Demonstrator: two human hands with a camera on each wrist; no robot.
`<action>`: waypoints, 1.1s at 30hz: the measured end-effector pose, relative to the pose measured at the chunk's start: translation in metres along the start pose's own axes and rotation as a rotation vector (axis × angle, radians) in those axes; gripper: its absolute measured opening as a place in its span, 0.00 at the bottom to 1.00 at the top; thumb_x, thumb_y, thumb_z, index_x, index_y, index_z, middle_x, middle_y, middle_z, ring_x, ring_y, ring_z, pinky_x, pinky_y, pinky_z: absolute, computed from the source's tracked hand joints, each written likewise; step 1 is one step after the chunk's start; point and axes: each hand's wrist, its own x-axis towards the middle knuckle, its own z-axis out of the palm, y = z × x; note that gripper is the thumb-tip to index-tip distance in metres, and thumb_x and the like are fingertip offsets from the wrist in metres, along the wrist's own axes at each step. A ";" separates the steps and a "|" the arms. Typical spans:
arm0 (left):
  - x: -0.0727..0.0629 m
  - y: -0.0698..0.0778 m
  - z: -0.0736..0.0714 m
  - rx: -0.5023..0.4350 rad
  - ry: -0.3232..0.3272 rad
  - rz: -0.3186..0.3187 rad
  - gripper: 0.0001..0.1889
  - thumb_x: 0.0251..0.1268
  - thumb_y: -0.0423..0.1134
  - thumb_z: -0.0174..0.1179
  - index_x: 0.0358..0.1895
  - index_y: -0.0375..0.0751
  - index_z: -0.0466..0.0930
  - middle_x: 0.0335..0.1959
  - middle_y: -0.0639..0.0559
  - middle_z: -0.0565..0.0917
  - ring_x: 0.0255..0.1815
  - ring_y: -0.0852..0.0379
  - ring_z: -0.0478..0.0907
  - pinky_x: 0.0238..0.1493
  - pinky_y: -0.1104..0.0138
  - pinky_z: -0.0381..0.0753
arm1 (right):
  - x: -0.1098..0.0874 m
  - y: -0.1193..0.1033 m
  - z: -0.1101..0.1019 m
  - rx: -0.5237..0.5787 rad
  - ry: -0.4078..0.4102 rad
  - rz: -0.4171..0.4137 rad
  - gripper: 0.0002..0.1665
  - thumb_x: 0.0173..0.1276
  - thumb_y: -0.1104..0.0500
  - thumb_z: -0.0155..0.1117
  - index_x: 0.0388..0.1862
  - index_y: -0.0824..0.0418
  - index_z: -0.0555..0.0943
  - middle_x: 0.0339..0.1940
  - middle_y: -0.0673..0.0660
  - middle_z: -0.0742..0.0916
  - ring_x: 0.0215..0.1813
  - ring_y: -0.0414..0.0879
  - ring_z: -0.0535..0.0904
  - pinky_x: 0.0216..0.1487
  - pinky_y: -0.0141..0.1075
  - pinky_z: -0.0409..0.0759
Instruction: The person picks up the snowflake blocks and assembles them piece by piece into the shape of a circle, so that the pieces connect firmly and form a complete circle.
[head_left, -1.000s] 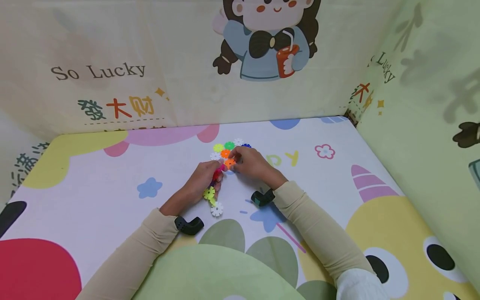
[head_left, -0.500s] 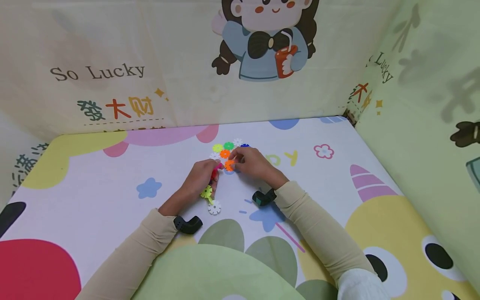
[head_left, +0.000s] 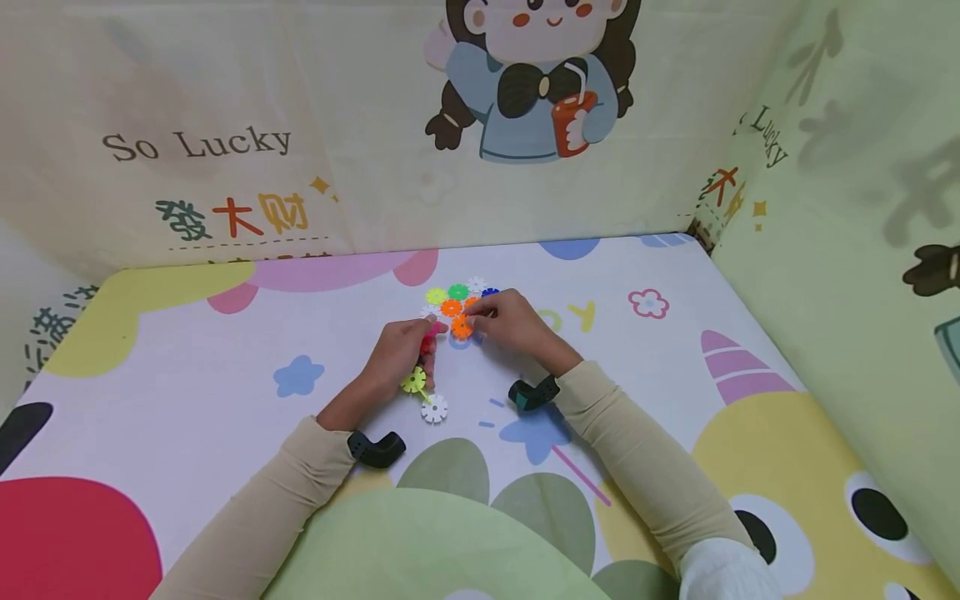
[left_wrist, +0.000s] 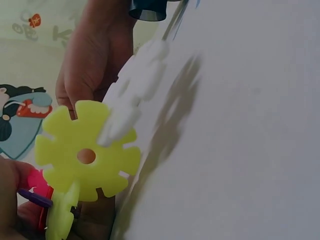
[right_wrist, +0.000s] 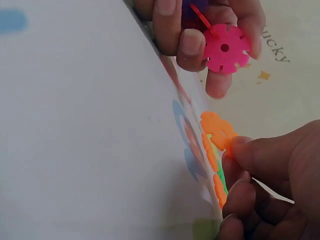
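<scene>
In the head view my left hand grips a chain of slotted snowflake discs over the table. At its top, a pink disc shows between my fingertips, with red and purple ones partly hidden in the hand. Below hang yellow discs, and a white disc ends the chain near the tabletop. My right hand pinches a separate orange disc by its edge between thumb and fingertips. This orange disc is just right of the pink one, with a gap between.
Loose discs lie just behind my hands: orange, yellow, green, white and blue. A patterned cloth covers the table. Printed curtains rise along the back and right side.
My left hand has shifted slightly left with the chain, widening the gap to the orange disc. The right hand has moved slightly right, still pinching that disc; another orange disc behind it now shows.
</scene>
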 end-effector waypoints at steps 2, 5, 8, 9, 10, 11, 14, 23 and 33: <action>0.000 -0.001 0.000 0.008 -0.010 -0.002 0.21 0.77 0.51 0.46 0.49 0.34 0.78 0.19 0.46 0.72 0.11 0.52 0.73 0.19 0.65 0.80 | 0.000 0.002 0.000 0.025 0.012 -0.004 0.10 0.68 0.61 0.64 0.46 0.61 0.87 0.40 0.53 0.87 0.36 0.48 0.74 0.32 0.33 0.74; 0.000 -0.001 0.001 0.025 -0.020 -0.002 0.22 0.77 0.52 0.46 0.48 0.35 0.79 0.17 0.45 0.72 0.11 0.51 0.73 0.19 0.65 0.80 | 0.000 0.002 -0.002 0.076 0.017 -0.012 0.11 0.68 0.62 0.64 0.47 0.62 0.87 0.42 0.54 0.87 0.38 0.48 0.75 0.33 0.32 0.75; 0.000 -0.001 0.001 0.036 -0.028 0.001 0.22 0.76 0.52 0.47 0.46 0.34 0.79 0.16 0.46 0.71 0.10 0.51 0.74 0.19 0.66 0.80 | -0.001 0.001 -0.003 0.146 0.013 0.008 0.11 0.68 0.61 0.65 0.47 0.62 0.86 0.42 0.54 0.87 0.40 0.48 0.76 0.33 0.31 0.76; 0.000 -0.001 0.001 0.033 -0.028 0.003 0.23 0.76 0.52 0.47 0.45 0.34 0.79 0.15 0.46 0.71 0.10 0.51 0.74 0.19 0.65 0.80 | -0.002 0.000 -0.003 0.171 0.007 0.019 0.11 0.68 0.60 0.65 0.48 0.62 0.86 0.42 0.54 0.87 0.39 0.48 0.76 0.34 0.31 0.76; 0.001 -0.002 0.001 0.031 -0.029 0.005 0.23 0.76 0.52 0.47 0.45 0.33 0.79 0.15 0.46 0.71 0.10 0.51 0.74 0.18 0.65 0.80 | -0.002 0.000 -0.004 0.197 0.002 0.034 0.12 0.68 0.60 0.65 0.48 0.61 0.86 0.42 0.54 0.87 0.39 0.48 0.76 0.34 0.31 0.76; 0.001 -0.002 0.001 0.032 -0.030 0.007 0.23 0.76 0.52 0.47 0.44 0.33 0.79 0.15 0.46 0.71 0.10 0.51 0.74 0.18 0.65 0.80 | -0.002 -0.001 -0.004 0.216 -0.002 0.048 0.12 0.68 0.59 0.65 0.48 0.61 0.86 0.42 0.54 0.86 0.38 0.48 0.76 0.33 0.31 0.76; 0.001 -0.002 0.002 0.034 -0.032 0.009 0.23 0.76 0.52 0.47 0.42 0.32 0.79 0.14 0.46 0.71 0.10 0.51 0.73 0.18 0.66 0.79 | -0.003 -0.003 -0.004 0.267 -0.016 0.083 0.11 0.68 0.58 0.65 0.47 0.60 0.86 0.41 0.53 0.86 0.34 0.49 0.75 0.29 0.31 0.74; 0.002 -0.002 0.003 0.042 -0.046 0.001 0.25 0.76 0.52 0.47 0.33 0.29 0.72 0.14 0.46 0.71 0.10 0.51 0.74 0.17 0.67 0.79 | -0.004 -0.004 -0.004 0.325 -0.055 0.097 0.11 0.68 0.57 0.66 0.46 0.60 0.84 0.36 0.54 0.85 0.27 0.48 0.72 0.24 0.32 0.69; 0.001 -0.002 0.002 0.053 -0.045 -0.004 0.25 0.76 0.52 0.47 0.32 0.29 0.71 0.14 0.45 0.71 0.10 0.51 0.74 0.18 0.68 0.78 | -0.005 -0.005 -0.004 0.311 -0.079 0.080 0.13 0.69 0.57 0.65 0.48 0.61 0.85 0.30 0.55 0.83 0.25 0.47 0.70 0.22 0.32 0.67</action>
